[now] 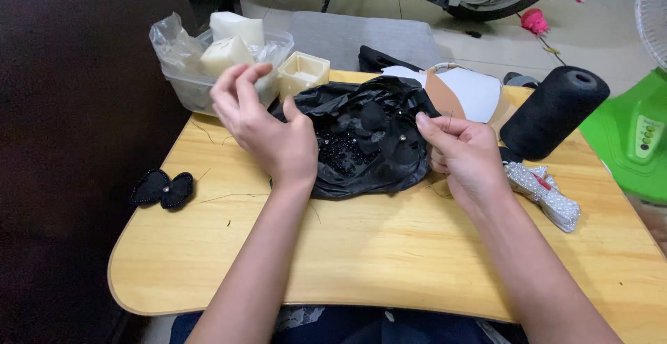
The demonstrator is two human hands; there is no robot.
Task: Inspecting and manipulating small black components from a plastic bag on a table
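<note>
needle (449,118) pinched in right hand (467,156) (over black bag (361,142)); left hand (267,125) fingers loosely apart.

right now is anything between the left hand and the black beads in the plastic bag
Nothing visible. The left hand hovers beside the open black plastic bag, and the black beads lie uncovered in it, just right of the thumb.

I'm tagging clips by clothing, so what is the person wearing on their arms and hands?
Nothing shows: both forearms are bare with no sleeves in view. The left hand and right hand have no gloves, rings, watch or bracelets, and the fingernails look short and unpainted.
</note>
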